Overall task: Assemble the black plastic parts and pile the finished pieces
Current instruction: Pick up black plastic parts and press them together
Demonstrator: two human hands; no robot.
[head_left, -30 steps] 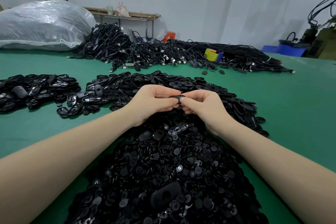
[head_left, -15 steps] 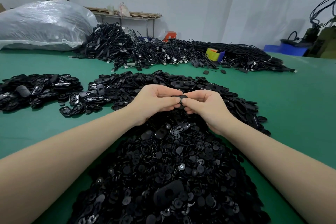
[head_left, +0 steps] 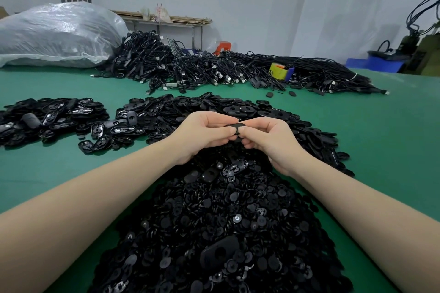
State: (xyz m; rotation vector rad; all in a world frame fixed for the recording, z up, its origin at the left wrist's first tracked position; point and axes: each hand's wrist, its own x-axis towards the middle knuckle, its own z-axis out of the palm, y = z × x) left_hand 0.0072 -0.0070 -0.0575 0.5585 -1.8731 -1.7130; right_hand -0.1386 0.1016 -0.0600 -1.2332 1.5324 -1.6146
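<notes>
Little changes over the last second: the left hand (head_left: 202, 134) and right hand (head_left: 269, 137) keep their grip pinching the black plastic part (head_left: 234, 126) above the near heap (head_left: 226, 221), apparently pressing it together.

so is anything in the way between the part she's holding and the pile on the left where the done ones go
Nothing visible blocks it. Both hands, left hand and right hand, pinch the black part above the big heap. Toward the left pile lie only low loose parts and green table.
</notes>
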